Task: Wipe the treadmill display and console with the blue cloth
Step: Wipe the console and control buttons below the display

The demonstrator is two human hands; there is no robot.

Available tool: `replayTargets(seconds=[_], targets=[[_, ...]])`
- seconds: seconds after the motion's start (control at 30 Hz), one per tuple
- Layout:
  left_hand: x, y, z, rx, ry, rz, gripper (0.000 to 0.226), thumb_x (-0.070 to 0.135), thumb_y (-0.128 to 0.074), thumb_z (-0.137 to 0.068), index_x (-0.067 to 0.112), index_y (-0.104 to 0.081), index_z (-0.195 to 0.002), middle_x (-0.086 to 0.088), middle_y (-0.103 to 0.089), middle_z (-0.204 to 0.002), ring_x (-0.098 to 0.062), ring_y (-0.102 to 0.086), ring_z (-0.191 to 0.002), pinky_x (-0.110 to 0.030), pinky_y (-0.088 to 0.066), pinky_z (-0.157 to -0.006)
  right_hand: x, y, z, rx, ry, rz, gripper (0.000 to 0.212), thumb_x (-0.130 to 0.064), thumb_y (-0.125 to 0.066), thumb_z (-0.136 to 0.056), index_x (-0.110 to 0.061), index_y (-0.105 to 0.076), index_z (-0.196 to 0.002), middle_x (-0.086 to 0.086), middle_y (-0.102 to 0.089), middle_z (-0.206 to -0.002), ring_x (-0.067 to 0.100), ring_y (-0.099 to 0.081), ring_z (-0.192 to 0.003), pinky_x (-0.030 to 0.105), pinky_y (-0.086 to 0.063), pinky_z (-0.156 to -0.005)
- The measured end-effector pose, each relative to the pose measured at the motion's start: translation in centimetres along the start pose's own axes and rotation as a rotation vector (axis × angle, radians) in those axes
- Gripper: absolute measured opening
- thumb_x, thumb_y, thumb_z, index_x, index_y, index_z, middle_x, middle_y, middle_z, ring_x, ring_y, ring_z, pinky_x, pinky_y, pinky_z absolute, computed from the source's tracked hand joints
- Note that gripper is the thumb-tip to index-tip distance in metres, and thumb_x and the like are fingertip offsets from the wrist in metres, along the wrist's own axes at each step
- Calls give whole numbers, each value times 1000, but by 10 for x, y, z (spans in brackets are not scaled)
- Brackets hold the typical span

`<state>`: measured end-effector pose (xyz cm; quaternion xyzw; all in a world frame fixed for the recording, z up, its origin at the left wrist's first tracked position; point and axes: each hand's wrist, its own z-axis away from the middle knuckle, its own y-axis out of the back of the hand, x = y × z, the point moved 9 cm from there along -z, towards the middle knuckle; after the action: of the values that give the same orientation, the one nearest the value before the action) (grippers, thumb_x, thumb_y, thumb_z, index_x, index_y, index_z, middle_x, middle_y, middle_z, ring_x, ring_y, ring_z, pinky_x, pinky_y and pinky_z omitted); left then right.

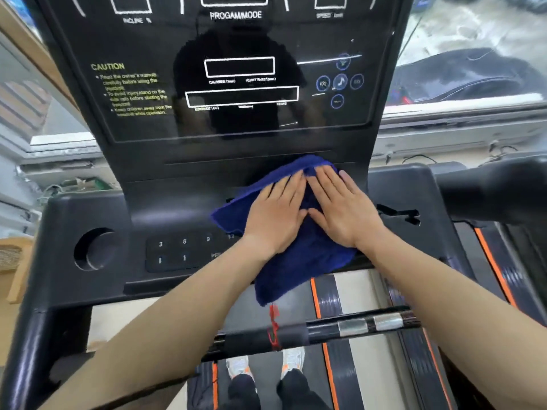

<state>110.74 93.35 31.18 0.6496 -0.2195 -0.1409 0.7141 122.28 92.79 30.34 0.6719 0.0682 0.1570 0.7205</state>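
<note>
I had both palms flat on the blue cloth (299, 261), left hand (273, 216) beside right hand (344, 208), fingers straight and together, gripping nothing; it lay on the console (100, 208) below the display (236, 84).

- cloth (299, 258): deep blue
- console (88, 208): matte black
- display (236, 84): glossy black, white outlines, yellow caution text
- belt (334, 294): black, orange stripes

The blue cloth (299, 261) hides the console's (97, 208) right-hand keys.
</note>
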Motion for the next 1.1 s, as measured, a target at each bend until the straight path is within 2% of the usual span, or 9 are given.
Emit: replayTargets(seconds=[0.17, 0.27, 0.37, 0.47, 0.57, 0.77, 0.93, 1.0, 1.1], targets=[[90, -25, -21, -104, -193, 54, 63, 41, -24, -107, 15, -5, -160, -1, -5, -169, -16, -10, -154, -34, -14, -122, 51, -25, 76, -38, -280, -89, 67, -44, -25, -102, -1, -30, -154, 20, -37, -158, 31, -33, -148, 45, -14, -122], [100, -37, 23, -139, -293, 81, 64, 42, -23, -105, 11, -9, -160, -4, -7, -168, -16, -14, -154, -35, -20, -123, 21, -29, 112, -44, -237, -123, 68, -45, -24, -103, -2, -28, -155, 20, -28, -162, 32, -26, -151, 46, -15, -123], [66, -40, 56, -131, -327, 77, 65, 47, -23, -104, 14, -15, -160, -3, -11, -168, -15, -19, -152, -34, -27, -119, -15, -28, 115, -18, -157, -192, 68, -47, -28, -103, -3, -29, -155, 18, -26, -163, 32, -24, -152, 45, -13, -123], [8, -23, 55, -55, -148, 78, 62, 44, -26, -103, 18, -24, -159, -2, -21, -166, -17, -27, -150, -35, -29, -117, -45, -13, 68, 13, -69, -226, 69, -49, -26, -102, -5, -32, -154, 18, -32, -161, 31, -28, -150, 40, -5, -123], [-29, -13, 68, 0, -43, 75, 60, 36, -26, -103, 15, -22, -159, -1, -20, -166, -13, -25, -150, -30, -22, -120, -82, -7, 26, -25, -51, -310, 76, -57, -13, -102, -8, -15, -159, 14, -12, -167, 28, -7, -155, 38, 3, -126], [-68, -12, 142, 125, 64, 177, 49, 28, -47, -94, 7, -57, -138, -10, -57, -144, -27, -55, -128, -40, -43, -108, -159, -5, 38, -71, 79, -324, 76, -58, -12, -102, -7, -13, -159, 13, -11, -167, 26, -7, -156, 40, -1, -126], [-121, 2, 190, 297, 294, 482, 46, 27, -48, -95, 6, -52, -136, -9, -46, -144, -23, -45, -131, -37, -37, -113, -228, 15, 38, -80, 205, -399, 78, -56, -5, -101, -5, -25, -156, 15, -24, -164, 28, -19, -153, 38, -2, -124], [-137, 8, 195, 339, 419, 613, 44, 17, -50, -99, 7, -47, -142, -7, -40, -144, -20, -47, -127, -34, -41, -109, -234, 27, 29, -69, 196, -471, 66, -49, -21, -104, -8, -34, -154, 14, -33, -161, 28, -27, -150, 38, -11, -124], [-147, 12, 191, 288, 498, 582, 43, 7, -55, -95, 9, -49, -138, -10, -51, -130, -25, -53, -117, -34, -43, -99, -228, 45, 20, 21, 107, -586, 40, -26, -52, -98, -10, -62, -134, 11, -60, -140, 29, -52, -130, 42, -38, -114]])
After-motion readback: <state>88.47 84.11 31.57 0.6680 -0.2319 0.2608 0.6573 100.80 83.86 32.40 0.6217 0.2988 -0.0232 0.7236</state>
